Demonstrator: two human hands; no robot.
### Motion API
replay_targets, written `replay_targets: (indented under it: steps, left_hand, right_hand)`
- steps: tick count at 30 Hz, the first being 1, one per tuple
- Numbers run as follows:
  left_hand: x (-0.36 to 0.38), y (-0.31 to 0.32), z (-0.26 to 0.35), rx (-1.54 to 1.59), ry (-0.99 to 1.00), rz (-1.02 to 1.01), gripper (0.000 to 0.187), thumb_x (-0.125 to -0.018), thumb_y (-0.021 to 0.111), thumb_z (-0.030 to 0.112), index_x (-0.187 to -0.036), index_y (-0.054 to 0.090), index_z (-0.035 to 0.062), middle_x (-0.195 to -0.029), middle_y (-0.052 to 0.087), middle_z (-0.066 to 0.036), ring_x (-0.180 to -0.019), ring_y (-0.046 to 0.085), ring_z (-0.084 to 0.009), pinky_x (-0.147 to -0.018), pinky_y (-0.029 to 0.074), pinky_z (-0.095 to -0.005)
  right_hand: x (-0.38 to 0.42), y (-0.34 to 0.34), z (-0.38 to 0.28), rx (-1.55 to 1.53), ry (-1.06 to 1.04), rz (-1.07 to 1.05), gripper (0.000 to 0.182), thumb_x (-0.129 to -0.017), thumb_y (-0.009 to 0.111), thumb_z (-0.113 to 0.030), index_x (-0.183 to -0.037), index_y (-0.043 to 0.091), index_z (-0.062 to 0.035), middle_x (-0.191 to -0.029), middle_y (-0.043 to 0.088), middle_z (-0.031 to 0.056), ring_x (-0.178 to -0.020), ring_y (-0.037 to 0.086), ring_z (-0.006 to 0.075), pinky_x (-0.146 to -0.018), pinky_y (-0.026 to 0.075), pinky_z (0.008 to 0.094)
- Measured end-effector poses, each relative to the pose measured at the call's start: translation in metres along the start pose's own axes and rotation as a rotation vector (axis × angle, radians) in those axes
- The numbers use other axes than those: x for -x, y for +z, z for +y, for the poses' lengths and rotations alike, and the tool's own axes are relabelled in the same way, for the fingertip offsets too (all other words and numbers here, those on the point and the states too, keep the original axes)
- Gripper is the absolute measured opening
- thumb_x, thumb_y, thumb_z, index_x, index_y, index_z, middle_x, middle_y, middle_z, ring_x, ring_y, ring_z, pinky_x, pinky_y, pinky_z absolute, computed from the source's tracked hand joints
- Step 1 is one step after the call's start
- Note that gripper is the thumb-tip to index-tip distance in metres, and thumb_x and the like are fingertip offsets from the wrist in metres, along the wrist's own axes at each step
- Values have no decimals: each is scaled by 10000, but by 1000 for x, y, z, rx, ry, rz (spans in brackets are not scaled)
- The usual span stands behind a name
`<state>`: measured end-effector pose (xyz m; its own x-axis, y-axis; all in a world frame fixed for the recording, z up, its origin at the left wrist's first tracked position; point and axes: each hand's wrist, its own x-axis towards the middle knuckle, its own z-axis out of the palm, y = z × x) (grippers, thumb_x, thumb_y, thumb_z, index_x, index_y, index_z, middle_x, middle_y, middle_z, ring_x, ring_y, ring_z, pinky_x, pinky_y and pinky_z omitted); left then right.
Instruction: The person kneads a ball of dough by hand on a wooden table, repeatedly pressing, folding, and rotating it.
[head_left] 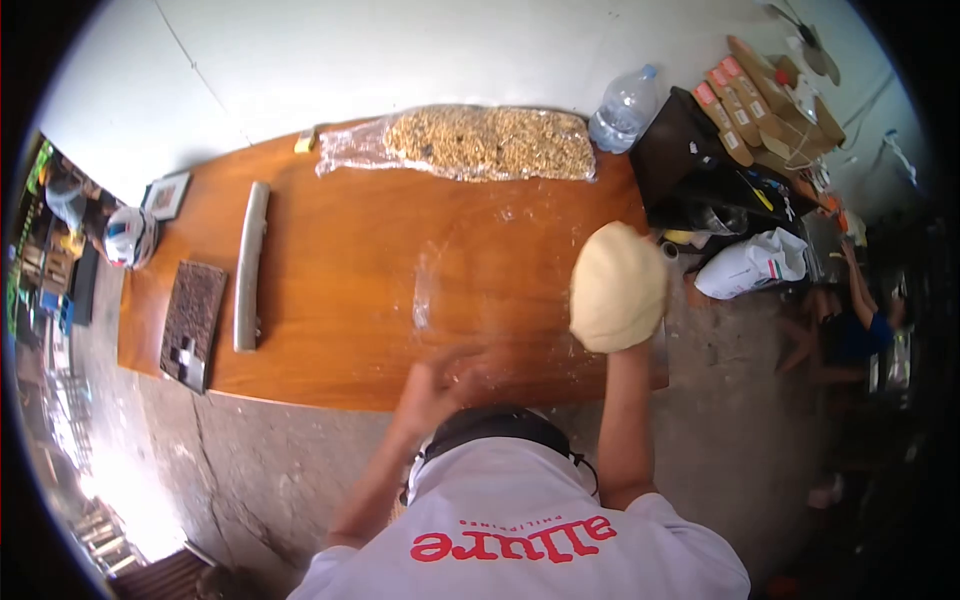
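A pale, smooth round of dough [618, 285] is held up over the right part of the wooden table [340, 260], covering most of my right hand [632, 350]. The fingers of that hand are hidden behind the dough. My left hand [445, 385] is over the table's front edge with nothing in it. Its fingers are apart and slightly blurred. White flour smears [422, 290] mark the tabletop between the two hands.
A metal pipe [252, 265] and a dark, worn board [192, 320] lie at the left. A plastic bag of grainy brown food [490, 143] lies along the back. A large water bottle [625, 108], cardboard boxes [740, 105] and a white sack [752, 264] stand right. Another person [862, 325] is far right.
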<state>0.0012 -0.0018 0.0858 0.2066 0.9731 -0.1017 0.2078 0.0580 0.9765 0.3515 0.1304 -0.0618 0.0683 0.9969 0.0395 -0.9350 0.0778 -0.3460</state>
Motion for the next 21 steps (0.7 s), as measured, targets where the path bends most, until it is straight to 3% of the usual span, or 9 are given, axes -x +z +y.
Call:
replay_targets:
  steps: [1,2,3,8,11,14,17,19,21]
  left_hand:
    - [7,-7,-27,-31,-66,62,349,-922,745,201,-1199,691,-3,-1065,748,-181,-1003,735,-256,-859,565,-364]
    - [15,-15,-43,-73,-95,101,303,-941,718,178,-1173,701,-17,-1084,751,-162,-1021,718,-222,-879,553,-346]
    - [21,-20,-55,-116,-125,140,263,-960,690,155,-1146,712,-30,-1102,754,-144,-1039,701,-187,-899,540,-329]
    - [32,-10,-72,-242,-238,269,253,-941,710,158,-1118,714,-23,-1099,743,-175,-1028,720,-239,-854,550,-340]
    - [24,7,-60,-357,-214,278,248,-920,721,150,-1124,714,9,-1082,736,-174,-999,723,-282,-805,554,-355]
    - [25,23,-59,-276,-204,223,256,-909,725,143,-1141,710,37,-1071,729,-167,-978,717,-316,-785,551,-368]
    - [28,28,-66,-324,-201,105,264,-931,707,165,-1157,698,27,-1089,726,-174,-974,717,-291,-821,549,-363]
    - [26,34,-88,-200,-258,124,265,-926,708,163,-1150,694,23,-1074,720,-179,-984,706,-309,-840,540,-365]
    - [8,48,-123,-76,-305,159,265,-920,709,162,-1143,690,20,-1058,714,-185,-994,696,-328,-859,530,-368]
  right_hand:
    - [4,81,-49,8,23,16,558,-1041,475,-463,-1486,432,-128,-1463,517,100,-1367,478,330,-1089,467,533]
    - [16,188,-32,438,-290,-188,707,-1005,561,-406,-1564,300,-59,-1433,545,99,-1315,543,294,-1070,500,508]
    - [17,225,-39,648,-473,-167,691,-978,612,-397,-1509,356,-35,-1406,547,154,-1283,553,326,-1063,495,509]
    - [-15,198,5,1472,-1106,-288,772,-824,817,-269,-1449,449,-3,-1334,578,203,-1214,573,372,-1035,466,508]
    - [-9,72,72,2072,-859,-437,772,-842,815,-307,-1465,472,-8,-1378,547,235,-1273,525,443,-1084,423,525]
    - [4,-41,103,2492,0,-860,820,-895,695,-420,-1566,343,-107,-1610,330,201,-1495,293,396,-1187,289,573]
    - [-18,-37,99,2428,-37,-774,653,-898,717,-328,-1466,495,-96,-1521,469,220,-1436,429,361,-1164,353,523]
    - [-32,-46,90,1634,-14,-201,379,-919,706,-198,-1255,647,-34,-1301,659,201,-1240,624,313,-1070,468,439]
    - [-52,-29,86,1627,-93,18,274,-928,690,-150,-1162,672,-10,-1192,699,180,-1137,667,288,-1018,499,402]
